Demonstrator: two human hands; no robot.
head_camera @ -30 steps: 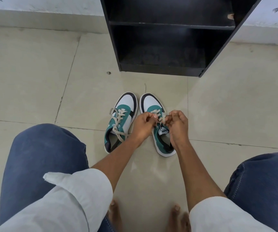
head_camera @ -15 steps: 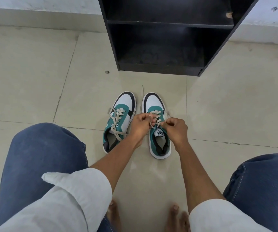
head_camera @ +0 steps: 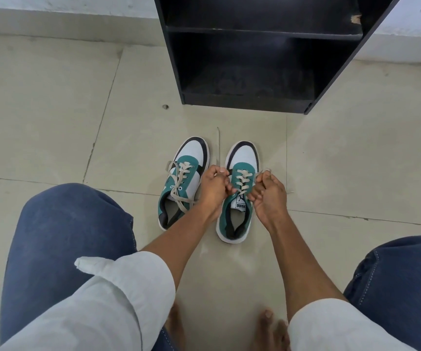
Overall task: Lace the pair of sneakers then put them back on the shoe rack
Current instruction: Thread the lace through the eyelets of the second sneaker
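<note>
Two teal, white and black sneakers stand side by side on the tiled floor, toes pointing away from me. The left sneaker has its beige lace hanging loose across the tongue. The right sneaker shows its lace crossed through the eyelets. My left hand grips one lace end at the shoe's left side, and my right hand pinches the other end at its right side. The black shoe rack stands just beyond the shoes, its lower shelf bare.
My knees in blue jeans frame the view at left and right, with my bare toes at the bottom. A white wall base runs behind the rack. A small dark speck lies on the tile.
My hands have drawn apart to either side of the right sneaker, pulling the lace ends outward. The right sneaker has turned straighter, its heel swinging left.
</note>
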